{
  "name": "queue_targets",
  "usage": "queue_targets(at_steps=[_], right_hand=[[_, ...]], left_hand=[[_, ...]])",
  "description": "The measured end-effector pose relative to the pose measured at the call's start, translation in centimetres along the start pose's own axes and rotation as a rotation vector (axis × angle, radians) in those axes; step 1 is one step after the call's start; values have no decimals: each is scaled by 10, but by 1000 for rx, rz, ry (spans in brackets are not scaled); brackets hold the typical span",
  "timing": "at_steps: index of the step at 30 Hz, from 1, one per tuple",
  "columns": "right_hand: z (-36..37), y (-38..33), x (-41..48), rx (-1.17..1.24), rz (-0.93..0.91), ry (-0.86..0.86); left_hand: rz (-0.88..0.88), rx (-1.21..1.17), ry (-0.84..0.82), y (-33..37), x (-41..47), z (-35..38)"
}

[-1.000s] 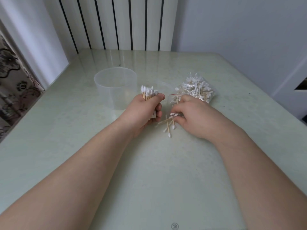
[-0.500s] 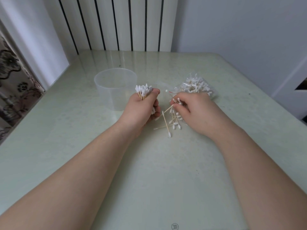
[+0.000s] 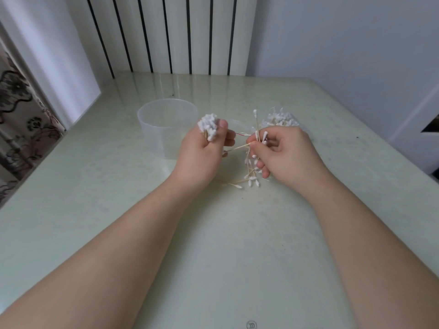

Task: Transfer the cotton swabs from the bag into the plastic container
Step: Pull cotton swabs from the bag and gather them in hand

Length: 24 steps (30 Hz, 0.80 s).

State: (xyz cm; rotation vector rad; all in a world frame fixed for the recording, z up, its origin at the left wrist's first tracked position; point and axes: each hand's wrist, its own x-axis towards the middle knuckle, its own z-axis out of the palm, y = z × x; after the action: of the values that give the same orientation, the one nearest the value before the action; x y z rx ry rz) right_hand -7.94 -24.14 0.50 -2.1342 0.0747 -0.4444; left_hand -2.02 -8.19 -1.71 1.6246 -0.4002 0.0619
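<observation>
No swabs visible in container yet. Left hand grips swab bundle; right hand pinches loose swabs; bag far right, part full.

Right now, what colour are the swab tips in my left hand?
White. The swab tips show best in the head view.

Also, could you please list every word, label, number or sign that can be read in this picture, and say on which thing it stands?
No word or number can be read here.
The round mark at the bottom edge, over the table: a circle with small strokes inside, too small to read.
On the plastic container: no label shows.
On the bag: no print shows.
</observation>
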Motion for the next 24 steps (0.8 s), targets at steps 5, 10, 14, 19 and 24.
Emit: queue_targets(at_steps=[5,10,14,19,24], right_hand=[[5,-2,-2,39,-10,-33],[4,-9,-2,172,85,-47],[7,-11,-8,42,84,-148],[13,-11,-10,-76,48,-195],[7,-10,-9,239,177,-268]], left_hand=[[169,361,-183,-6,-5,0],[95,181,-89,-1,-2,1],[66,76,-44,6,-5,0],[74,25,-31,12,-7,3],[-37,-41,150,11,-2,1]])
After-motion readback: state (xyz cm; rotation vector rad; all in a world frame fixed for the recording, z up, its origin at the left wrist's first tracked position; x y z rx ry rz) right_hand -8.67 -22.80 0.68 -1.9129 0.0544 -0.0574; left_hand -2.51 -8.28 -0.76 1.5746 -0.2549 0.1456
